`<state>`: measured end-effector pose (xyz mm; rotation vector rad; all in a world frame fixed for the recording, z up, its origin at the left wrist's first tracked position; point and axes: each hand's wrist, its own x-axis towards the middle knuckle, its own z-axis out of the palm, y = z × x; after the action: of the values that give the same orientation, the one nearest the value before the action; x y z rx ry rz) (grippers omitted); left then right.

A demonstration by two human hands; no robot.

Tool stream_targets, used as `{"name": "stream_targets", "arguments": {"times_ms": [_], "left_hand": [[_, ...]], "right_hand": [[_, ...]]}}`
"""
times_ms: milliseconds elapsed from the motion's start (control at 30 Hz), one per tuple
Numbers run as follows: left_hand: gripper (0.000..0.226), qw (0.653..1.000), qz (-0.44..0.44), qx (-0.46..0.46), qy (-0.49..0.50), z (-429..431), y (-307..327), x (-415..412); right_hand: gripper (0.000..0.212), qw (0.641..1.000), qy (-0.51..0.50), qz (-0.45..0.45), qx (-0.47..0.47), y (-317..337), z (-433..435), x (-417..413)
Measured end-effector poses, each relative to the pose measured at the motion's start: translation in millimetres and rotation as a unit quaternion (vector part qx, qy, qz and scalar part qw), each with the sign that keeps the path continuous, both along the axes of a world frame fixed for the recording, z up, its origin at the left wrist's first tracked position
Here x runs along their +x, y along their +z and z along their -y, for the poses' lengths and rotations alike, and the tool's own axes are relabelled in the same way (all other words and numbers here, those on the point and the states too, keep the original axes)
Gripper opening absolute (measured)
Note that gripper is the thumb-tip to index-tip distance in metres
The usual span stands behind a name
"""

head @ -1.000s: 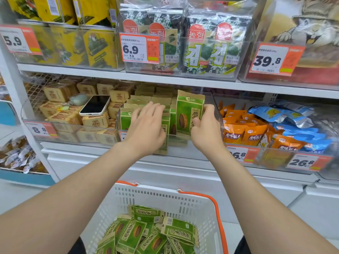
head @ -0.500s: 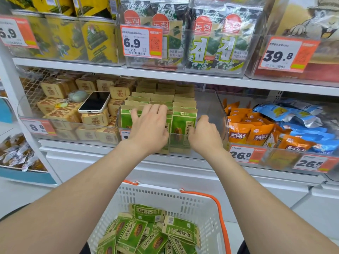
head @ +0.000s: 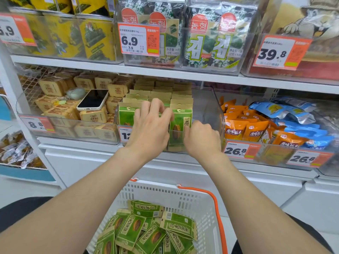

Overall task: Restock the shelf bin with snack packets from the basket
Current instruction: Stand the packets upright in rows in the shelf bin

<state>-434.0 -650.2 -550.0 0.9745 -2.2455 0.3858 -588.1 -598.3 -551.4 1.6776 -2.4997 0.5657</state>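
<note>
1. Nearest, at 6 o'clock, the white basket (head: 156, 191) with its orange handle (head: 217, 208) holds a loose heap of green snack packets (head: 146, 233), lying flat and overlapping, so plenty is left to move
2. Both bare forearms reach up from 7 and 5 o'clock to the middle shelf
3. The left hand (head: 148, 129) lies over the tops of the upright green packets in the bin, its fingers (head: 156, 105) spread and loosely bent; it rests on them and grips none that I can see
4. The right hand (head: 201, 138), just at 3 o'clock of the left, is curled, its fingers closed against the right edge of the front packet (head: 178, 129); as far as shows it grips that packet, which stands upright at the front of the bin
5. The clear shelf bin (head: 207, 107) already has rows of green packets running back toward 12 o'clock, but the lane at 3 o'clock of them is bare; I judge the restock about partway, with that lane to fill
6. Farther off, at 10 o'clock, a phone (head: 92, 99) lies on tan packs; at 3 o'clock sit orange packets (head: 236, 131); at 12 o'clock, the upper shelf carries seaweed packs (head: 211, 43)
</note>
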Motion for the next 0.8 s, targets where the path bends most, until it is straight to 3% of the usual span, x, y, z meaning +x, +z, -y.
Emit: {"name": "stream_targets", "arguments": {"times_ms": [133,300,467,567,633,767,800], "left_hand": [[0.006,0.994,0.070,0.088,-0.019,-6,-9,10],[0.012,0.949,0.203,0.237,0.043,-8,-47,28],[0.024,0.872,0.337,0.353,0.033,-20,-96,43],[0.018,0.826,0.398,0.400,-0.004,-32,-127,55],[0.016,0.797,0.430,0.423,-0.025,-40,-151,66],[0.013,0.718,0.528,0.452,-0.034,-58,-204,98],[0.024,0.701,0.556,0.446,-0.030,-63,-218,108]], "right_hand": [[0.021,0.994,0.039,-0.074,-0.069,0,-14,9],[0.018,0.986,0.143,-0.041,-0.075,-14,-33,29],[0.018,0.963,0.229,-0.050,0.133,-58,-50,50],[0.027,0.901,0.330,-0.052,0.277,-97,-62,65],[0.015,0.862,0.350,-0.056,0.362,-125,-73,75],[0.014,0.824,0.345,-0.106,0.436,-163,-91,90],[0.014,0.821,0.346,-0.111,0.440,-167,-94,93]]}}
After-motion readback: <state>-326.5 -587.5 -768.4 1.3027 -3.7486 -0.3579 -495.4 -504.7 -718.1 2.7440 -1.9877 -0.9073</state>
